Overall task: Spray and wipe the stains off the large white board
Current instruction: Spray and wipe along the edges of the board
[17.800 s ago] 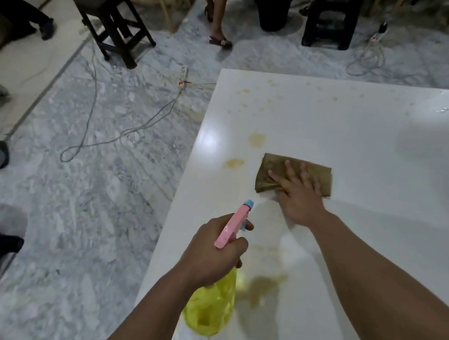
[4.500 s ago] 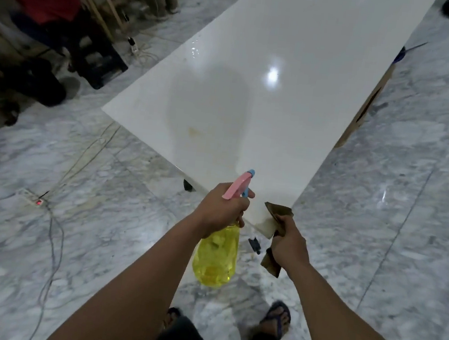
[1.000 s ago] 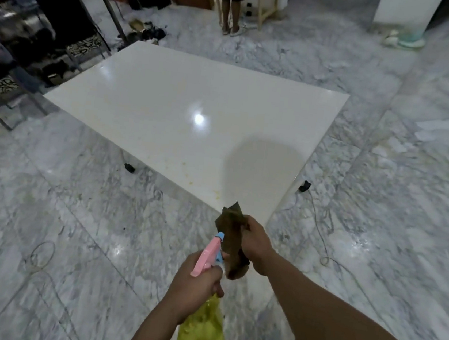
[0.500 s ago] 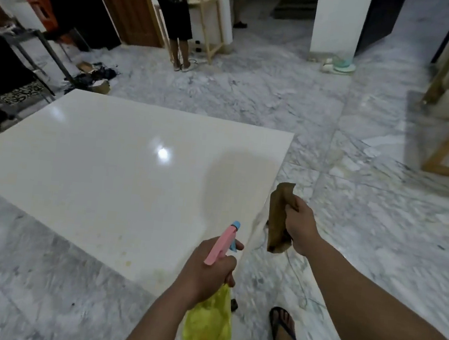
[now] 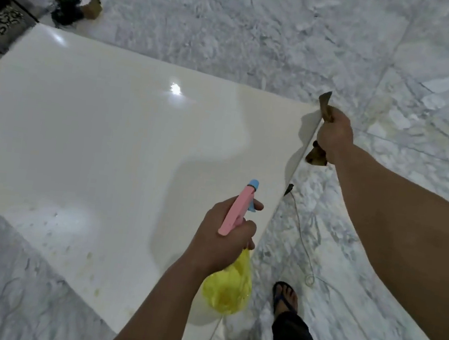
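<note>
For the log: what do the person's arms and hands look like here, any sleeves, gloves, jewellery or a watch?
Both arms are bare from the bottom edge of the picture to the fingers: no sleeves in view, no gloves, no watch or bracelet at either wrist. The left hand and right hand show no rings on the parts visible. A dark edge at the far right of the picture may be clothing; it is too cropped to tell.

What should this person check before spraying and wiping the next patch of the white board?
1. Stains left to clean: ok, yellowish specks sit near the white board's near edge.
2. Spray bottle in hand: ok, left hand grips it, a finger by the trigger.
3. Nozzle aimed at the specks: not ok, it points further up the board.
4. Cloth ready: ok, right hand holds it bunched at the board's right edge.
5. Liquid remaining: cannot tell.
6. Footing: not ok, a cord trails near the sandalled foot.
</note>
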